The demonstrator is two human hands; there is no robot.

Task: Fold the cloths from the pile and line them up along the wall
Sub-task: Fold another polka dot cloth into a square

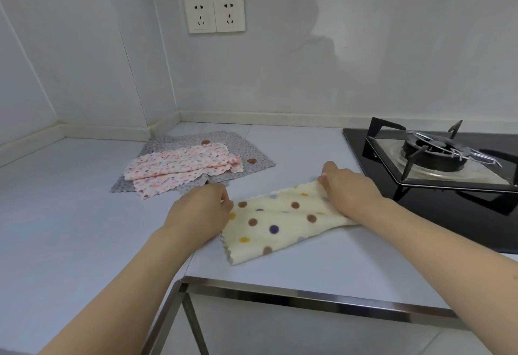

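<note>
The cream fleece cloth with brown, yellow and purple dots (283, 223) lies on the pale grey countertop (70, 228) right in front of you, just left of the black glass gas hob (437, 195). It is doubled over along its length, its zigzag-cut edges showing at the near left corner and along the far edge. Your left hand (200, 209) sits at the cloth's left end, fingers curled in so the tips meet the fabric edge; it appears to pinch that end, though the fingertips are partly hidden behind the knuckles. Your right hand (346, 186) rests on the right end, fingers bent down and gripping the far upper corner, with the heel of the hand over the folded layers.

Farther back and to the left, near the corner of the white wall (364, 60), the remaining pile waits: a pink speckled cloth (179, 169), loosely folded with one layer slipping out below another, lies on top of a grey dotted cloth (246, 147) spread flat. The grey one stops a little short of the wall's low upstand. Two white power sockets (214, 14) sit side by side on the wall above the pile. A metal frame edge (308, 296) runs along the counter's near side.
</note>
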